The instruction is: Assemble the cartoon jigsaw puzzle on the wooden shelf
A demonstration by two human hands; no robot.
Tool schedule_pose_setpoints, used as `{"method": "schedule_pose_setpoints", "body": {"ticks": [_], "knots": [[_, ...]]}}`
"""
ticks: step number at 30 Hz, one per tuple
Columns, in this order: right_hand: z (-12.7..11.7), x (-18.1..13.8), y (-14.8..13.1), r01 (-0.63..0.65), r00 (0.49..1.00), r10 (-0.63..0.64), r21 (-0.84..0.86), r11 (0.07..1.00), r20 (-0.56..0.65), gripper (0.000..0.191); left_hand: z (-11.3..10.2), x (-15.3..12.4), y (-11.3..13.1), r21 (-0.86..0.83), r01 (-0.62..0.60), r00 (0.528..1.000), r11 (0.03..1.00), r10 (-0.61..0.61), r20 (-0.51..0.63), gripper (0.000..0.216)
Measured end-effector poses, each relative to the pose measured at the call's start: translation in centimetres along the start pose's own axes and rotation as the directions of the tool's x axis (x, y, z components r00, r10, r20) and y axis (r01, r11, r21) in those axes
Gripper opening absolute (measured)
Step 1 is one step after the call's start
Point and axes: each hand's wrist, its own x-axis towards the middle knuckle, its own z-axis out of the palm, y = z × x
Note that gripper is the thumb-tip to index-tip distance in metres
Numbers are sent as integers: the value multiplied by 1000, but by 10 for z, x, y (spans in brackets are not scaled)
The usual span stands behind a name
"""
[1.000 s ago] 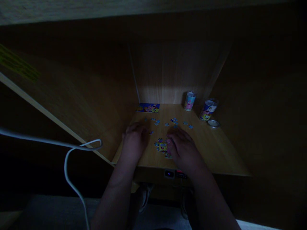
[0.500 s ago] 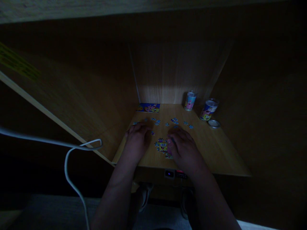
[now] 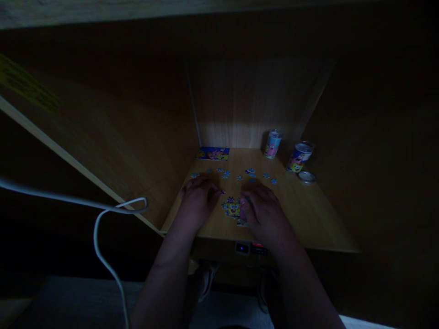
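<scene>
A partly joined jigsaw puzzle with a yellow cartoon face lies near the front edge of the wooden board. My right hand covers its right side, fingers curled and thumb against the pieces; what lies under the palm is hidden. To the left, my left hand is closed, its thumb and finger at a small puzzle piece just above the joined part. Loose puzzle pieces are scattered beyond both hands, with another small cluster farther right.
A blue picture card lies at the back left. Two printed cans, one light blue and one dark blue, stand at the back right, with a round lid beside them. Wooden panels enclose the board; a white cable hangs at left.
My left hand has moved slightly right and its thumb and finger have closed on the small puzzle piece that lay beside it. My right hand stays on the joined puzzle.
</scene>
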Motion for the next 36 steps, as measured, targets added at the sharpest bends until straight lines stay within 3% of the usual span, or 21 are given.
{"method": "schedule_pose_setpoints", "body": {"ticks": [14,26,29,33,36], "knots": [[-1,0,-2,2,1000,-2,-4,1000,5,33,1,-1,5,33,-43,999,999,43,15,12],[1,0,-1,12,1000,-12,5,1000,0,33,6,2,-8,-101,-50,999,994,52,12,3],[2,0,-1,14,1000,-13,6,1000,-8,33,4,2,-5,-111,-54,999,992,55,3,5],[3,-1,0,9,1000,-9,13,1000,-1,35,-4,3,2,-99,-72,994,993,80,79,7],[2,0,0,12,1000,-12,21,1000,-5,34,-7,3,6,-140,-112,992,984,120,49,9]]}}
